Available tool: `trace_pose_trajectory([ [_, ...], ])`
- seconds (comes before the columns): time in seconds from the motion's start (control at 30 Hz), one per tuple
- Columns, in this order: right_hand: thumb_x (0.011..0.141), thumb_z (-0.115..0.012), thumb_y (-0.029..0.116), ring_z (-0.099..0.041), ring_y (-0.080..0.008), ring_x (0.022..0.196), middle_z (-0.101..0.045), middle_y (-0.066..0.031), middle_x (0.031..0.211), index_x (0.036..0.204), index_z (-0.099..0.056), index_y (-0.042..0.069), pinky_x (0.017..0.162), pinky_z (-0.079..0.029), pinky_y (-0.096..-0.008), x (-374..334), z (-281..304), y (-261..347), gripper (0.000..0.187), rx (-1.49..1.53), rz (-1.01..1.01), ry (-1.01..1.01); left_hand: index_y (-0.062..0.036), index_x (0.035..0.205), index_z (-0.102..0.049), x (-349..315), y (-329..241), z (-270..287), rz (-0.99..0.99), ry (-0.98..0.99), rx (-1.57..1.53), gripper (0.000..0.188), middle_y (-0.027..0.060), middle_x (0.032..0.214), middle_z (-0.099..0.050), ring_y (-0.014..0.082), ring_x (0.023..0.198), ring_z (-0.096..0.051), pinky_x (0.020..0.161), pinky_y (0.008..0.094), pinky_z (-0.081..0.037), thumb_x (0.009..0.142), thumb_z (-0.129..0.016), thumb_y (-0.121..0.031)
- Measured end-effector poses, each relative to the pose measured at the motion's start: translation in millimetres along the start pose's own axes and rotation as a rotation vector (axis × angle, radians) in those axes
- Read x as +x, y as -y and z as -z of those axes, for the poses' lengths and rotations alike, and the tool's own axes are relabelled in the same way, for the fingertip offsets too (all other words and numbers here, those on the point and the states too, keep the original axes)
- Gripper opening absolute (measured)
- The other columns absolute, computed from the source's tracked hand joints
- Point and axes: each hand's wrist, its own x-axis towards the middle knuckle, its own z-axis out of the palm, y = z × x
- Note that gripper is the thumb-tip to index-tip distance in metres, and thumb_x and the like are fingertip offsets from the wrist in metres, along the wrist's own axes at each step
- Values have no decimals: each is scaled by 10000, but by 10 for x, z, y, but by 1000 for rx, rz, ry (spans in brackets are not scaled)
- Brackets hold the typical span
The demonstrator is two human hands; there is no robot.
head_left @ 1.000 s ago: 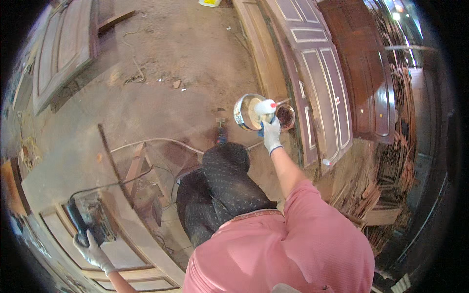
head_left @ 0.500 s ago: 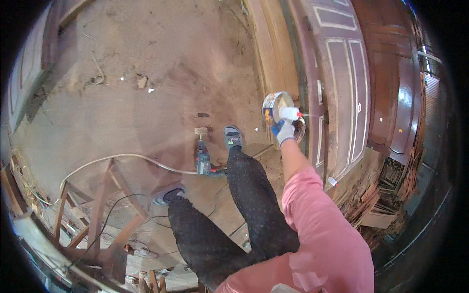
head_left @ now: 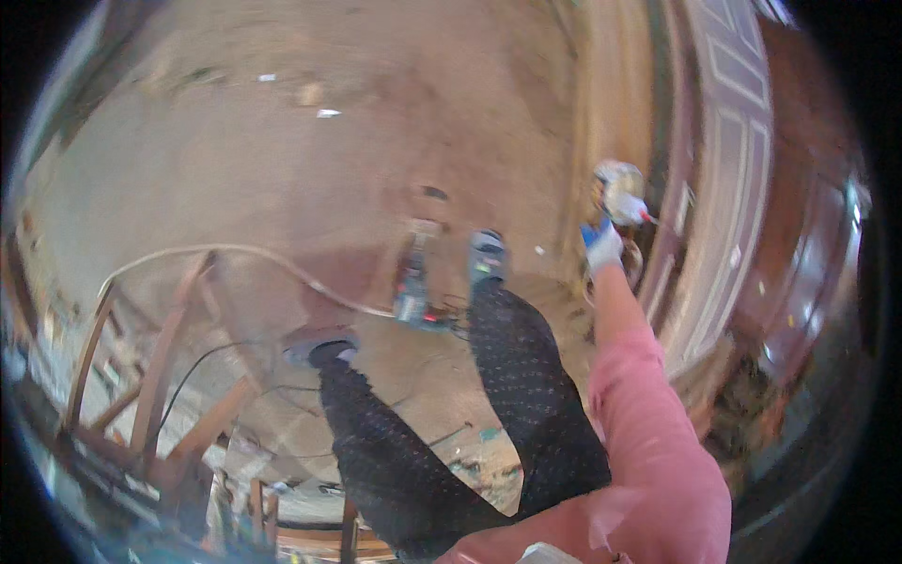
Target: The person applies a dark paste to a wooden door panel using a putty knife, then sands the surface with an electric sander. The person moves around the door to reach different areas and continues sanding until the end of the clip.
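Note:
My right hand [head_left: 604,248], in a white glove with blue on the fingers, reaches out to the right. It is closed at the lower rim of a round tin can [head_left: 613,180] with a printed side. A small white bottle [head_left: 626,208] with a red tip lies across the can's mouth, close to my fingers. Blur hides whether the fingers also grip the bottle. Under my wrist, part of a round, ring-like thing [head_left: 631,264] shows. My left hand does not show; a white patch at the lower edge cannot be made out.
Wooden planks [head_left: 615,103] and panelled doors [head_left: 728,179] line the right side. A corded power tool [head_left: 412,293] rests on the dusty floor near my foot [head_left: 487,254]. A pale hose [head_left: 254,251] curves leftward to a wooden frame [head_left: 169,362]. Dark cables run across the floor.
The view has shifted and blurred, so the floor and doors sit further right. My right hand, can and bottle appear further right and slightly higher, still together.

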Motion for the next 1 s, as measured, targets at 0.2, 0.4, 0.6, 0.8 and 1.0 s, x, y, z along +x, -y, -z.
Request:
trace_pose_trajectory([
  [0.2, 1062, -589, 285, -570, -171, 678, -535, 21, 760, 885, -569, 216, 668, -561, -381, -2138, -163, -245, 192, -345, -211, 612, -19, 1359, -632, 196, 184, 336, -24, 13, -171, 414, 79, 1172, -730, 144, 1048, -698, 925, 300, -557, 1042, -722, -271],
  [0.4, 1060, -647, 143, -681, -186, 1036, -694, -71, 1201, 1429, -590, -19, 905, -572, -341, -5630, -2092, -79, 407, -820, 338, 1108, -66, 1330, -668, 405, 712, 379, -107, -140, -231, 573, 133, 1129, -741, 217, 1040, -715, 940, 365, -551, 879, -861, -361],
  [0.6, 1017, -714, 151, -701, -201, 1141, -724, -149, 1305, 1449, -609, -8, 1000, -552, -354, -9052, -3372, -204, 472, -771, 824, 1648, -125, 1293, -677, 455, 449, 380, -123, -97, -142, 599, 123, 1206, -709, 330, 1132, -703, 957, 446, -558, 814, -841, -446],
  [0.8, 872, -735, 260, -570, -389, 1333, -639, -185, 1394, 1420, -605, 67, 1174, -410, -502, -11100, -3602, -1087, 596, -704, 1993, 2144, -140, 1278, -668, 128, 635, 577, -46, -1, -112, 603, 99, 1162, -695, 316, 1097, -701, 932, 467, -564, 798, -840, -462],
  [1.0, 932, -677, 253, -777, -289, 1043, -810, -109, 1085, 1074, -809, 152, 905, -559, -509, -11699, -3481, -1911, 218, -1643, 2303, 2304, -99, 1282, -659, -70, 883, 624, -112, 1, -106, 655, 112, 1190, -685, 334, 1110, -692, 952, 469, -554, 762, -862, -442],
])
